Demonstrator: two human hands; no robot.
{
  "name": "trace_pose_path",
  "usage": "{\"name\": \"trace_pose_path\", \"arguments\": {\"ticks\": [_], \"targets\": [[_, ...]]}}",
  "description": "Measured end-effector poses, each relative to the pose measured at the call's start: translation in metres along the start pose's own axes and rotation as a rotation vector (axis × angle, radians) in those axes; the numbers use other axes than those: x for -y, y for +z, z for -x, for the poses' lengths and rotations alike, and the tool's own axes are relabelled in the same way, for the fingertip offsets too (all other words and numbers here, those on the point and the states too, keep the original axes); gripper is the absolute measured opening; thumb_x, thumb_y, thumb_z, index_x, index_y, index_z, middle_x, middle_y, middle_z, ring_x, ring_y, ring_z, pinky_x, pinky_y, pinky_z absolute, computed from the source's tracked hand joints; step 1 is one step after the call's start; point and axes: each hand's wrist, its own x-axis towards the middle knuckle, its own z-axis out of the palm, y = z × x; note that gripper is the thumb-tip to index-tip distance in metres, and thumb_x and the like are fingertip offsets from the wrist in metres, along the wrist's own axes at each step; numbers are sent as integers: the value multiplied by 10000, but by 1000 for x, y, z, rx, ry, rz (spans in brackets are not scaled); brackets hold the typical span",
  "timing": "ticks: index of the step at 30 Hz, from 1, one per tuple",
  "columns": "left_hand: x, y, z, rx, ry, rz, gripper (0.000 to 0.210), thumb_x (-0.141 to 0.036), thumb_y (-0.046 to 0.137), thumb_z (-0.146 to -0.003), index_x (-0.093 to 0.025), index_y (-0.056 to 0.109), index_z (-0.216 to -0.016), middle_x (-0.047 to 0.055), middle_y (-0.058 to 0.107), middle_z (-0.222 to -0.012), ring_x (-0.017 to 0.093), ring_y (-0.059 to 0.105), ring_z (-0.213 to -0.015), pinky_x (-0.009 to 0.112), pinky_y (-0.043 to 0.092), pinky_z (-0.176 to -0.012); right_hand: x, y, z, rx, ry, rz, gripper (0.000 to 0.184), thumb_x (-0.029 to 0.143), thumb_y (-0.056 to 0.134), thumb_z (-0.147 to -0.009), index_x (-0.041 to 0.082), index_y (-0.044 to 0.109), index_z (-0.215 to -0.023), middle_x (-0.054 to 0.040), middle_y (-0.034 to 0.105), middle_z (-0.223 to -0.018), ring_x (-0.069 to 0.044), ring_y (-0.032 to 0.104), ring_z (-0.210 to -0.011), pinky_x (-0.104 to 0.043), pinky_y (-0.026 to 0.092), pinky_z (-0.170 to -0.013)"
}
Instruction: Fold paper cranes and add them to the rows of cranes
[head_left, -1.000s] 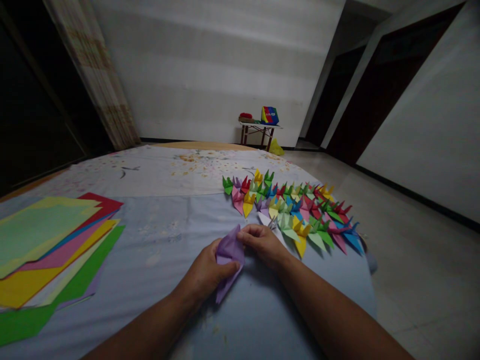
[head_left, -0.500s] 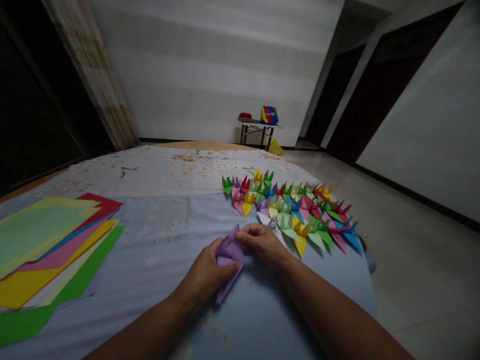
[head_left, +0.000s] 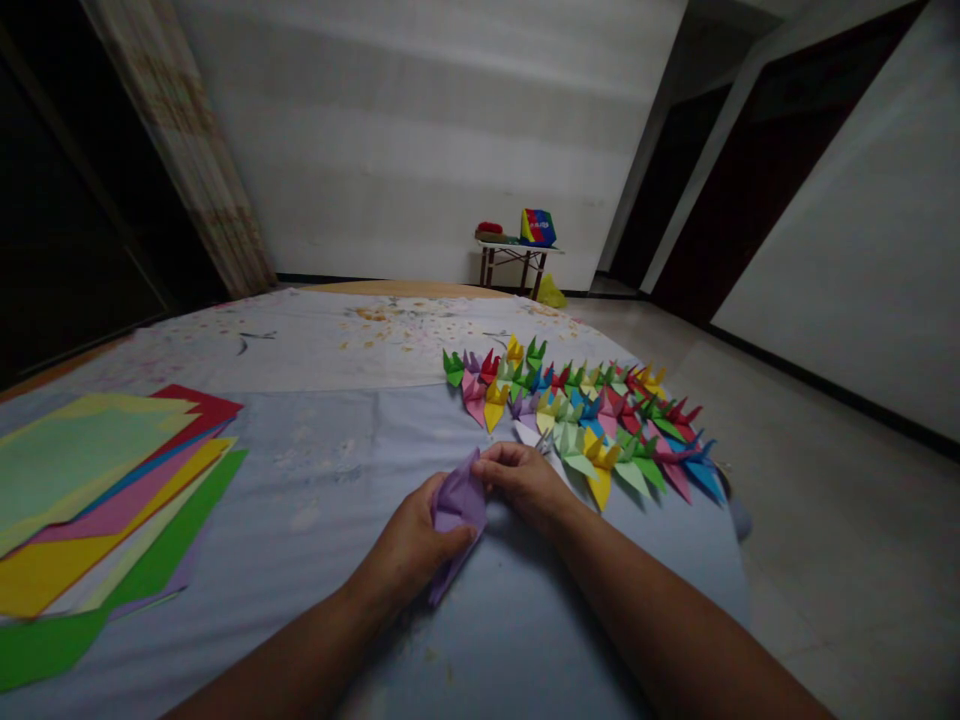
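A purple folded paper (head_left: pixel 459 503) is held between both hands just above the cloth, its long shape tilted with a point at the top and another at the bottom. My left hand (head_left: pixel 416 530) is closed round its left side, thumb lying across the front. At the upper right edge, the thumb and fingertips of my right hand (head_left: pixel 521 482) pinch the paper. Several folded paper cranes (head_left: pixel 600 462) in many colours stand in rows beyond my right hand, the nearest close to its knuckles.
Coloured paper sheets (head_left: pixel 127 500) lie in a fanned stack at the left. A pale floral tablecloth (head_left: pixel 322 350) covers the table. Past its right edge is tiled floor (head_left: pixel 810 520). A small table (head_left: pixel 517 246) with a colourful box (head_left: pixel 538 227) stands by the far wall.
Almost nothing differs. Both hands keep their hold on the purple paper, and the view has shifted very slightly.
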Motion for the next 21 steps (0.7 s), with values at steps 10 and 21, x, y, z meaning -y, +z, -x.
{"name": "trace_pose_path", "arguments": {"ticks": [10, 21], "targets": [[-3, 1, 2, 30, -13, -39, 418, -107, 601, -598, -173, 577, -1009, 40, 661, -877, 189, 596, -776, 266, 442, -692, 2, 0, 0, -5, -5, -74, 271, 286, 799, -523, 125, 617, -642, 34, 582, -540, -57, 471, -477, -201, 343, -516], [-3, 1, 3, 33, -6, -60, 432, -126, 608, -604, -168, 565, -1031, 28, 655, -851, 181, 593, -755, 256, 442, -677, 6, 2, 2, 6, 3, -100, 255, 257, 809, -510, 135, 607, -607, 33, 587, -542, -63, 485, -492, -205, 345, -526]]}}
